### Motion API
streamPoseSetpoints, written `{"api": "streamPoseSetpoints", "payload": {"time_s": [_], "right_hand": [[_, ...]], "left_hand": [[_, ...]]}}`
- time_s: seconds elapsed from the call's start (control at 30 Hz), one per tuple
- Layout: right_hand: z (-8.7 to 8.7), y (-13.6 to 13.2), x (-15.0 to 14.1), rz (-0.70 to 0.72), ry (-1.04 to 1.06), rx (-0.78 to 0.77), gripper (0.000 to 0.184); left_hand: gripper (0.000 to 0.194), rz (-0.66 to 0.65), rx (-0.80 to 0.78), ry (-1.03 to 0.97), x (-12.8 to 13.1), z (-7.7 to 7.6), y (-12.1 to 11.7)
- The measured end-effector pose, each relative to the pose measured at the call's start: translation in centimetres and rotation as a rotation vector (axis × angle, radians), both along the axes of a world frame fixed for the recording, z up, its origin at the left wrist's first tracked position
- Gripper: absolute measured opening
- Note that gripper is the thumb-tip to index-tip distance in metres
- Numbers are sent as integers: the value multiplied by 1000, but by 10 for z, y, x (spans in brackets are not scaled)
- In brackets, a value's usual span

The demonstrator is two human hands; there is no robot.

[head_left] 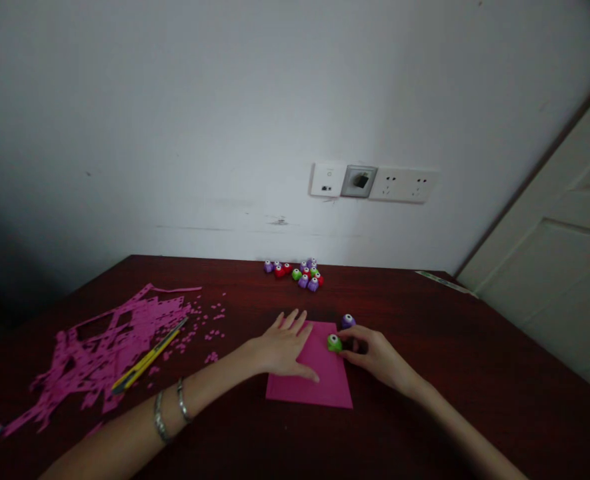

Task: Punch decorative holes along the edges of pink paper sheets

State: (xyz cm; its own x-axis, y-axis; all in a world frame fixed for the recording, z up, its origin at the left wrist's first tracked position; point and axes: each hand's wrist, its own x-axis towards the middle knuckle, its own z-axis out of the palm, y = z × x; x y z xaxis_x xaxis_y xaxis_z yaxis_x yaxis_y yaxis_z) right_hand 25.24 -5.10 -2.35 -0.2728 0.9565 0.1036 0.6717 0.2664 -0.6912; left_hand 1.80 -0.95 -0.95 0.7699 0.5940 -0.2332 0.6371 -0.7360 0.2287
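Note:
My left hand (285, 347) lies flat with fingers spread on the left part of a pink sheet (315, 390), which looks like stacked or folded paper. Between the thumb and fingers of my right hand (375, 353) is a small green craft punch (333, 343) with a white, dark-centred top. It is at the sheet's right edge; whether paper sits in its slot is too small to tell. Just beyond my right fingers stands a purple craft punch (347, 321).
Several purple, red and green punches (303, 281) cluster near the wall. To the left lie pink paper scraps (119, 340) with cut-out holes, tiny punched bits (215, 333) and a yellow utility knife (149, 357). A thin pale strip (445, 283) rests at the table's far right. Sockets (399, 185) are on the wall.

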Motion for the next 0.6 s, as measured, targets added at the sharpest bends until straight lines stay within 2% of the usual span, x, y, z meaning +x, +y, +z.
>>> {"api": "streamPoseSetpoints", "payload": {"time_s": [0.17, 0.6], "right_hand": [[2, -2, -2, 9, -1, -9, 24], [2, -2, 0, 17, -29, 2, 24]], "left_hand": [[103, -3, 13, 23, 2, -5, -1], [110, 19, -62, 13, 3, -1, -3]]}}
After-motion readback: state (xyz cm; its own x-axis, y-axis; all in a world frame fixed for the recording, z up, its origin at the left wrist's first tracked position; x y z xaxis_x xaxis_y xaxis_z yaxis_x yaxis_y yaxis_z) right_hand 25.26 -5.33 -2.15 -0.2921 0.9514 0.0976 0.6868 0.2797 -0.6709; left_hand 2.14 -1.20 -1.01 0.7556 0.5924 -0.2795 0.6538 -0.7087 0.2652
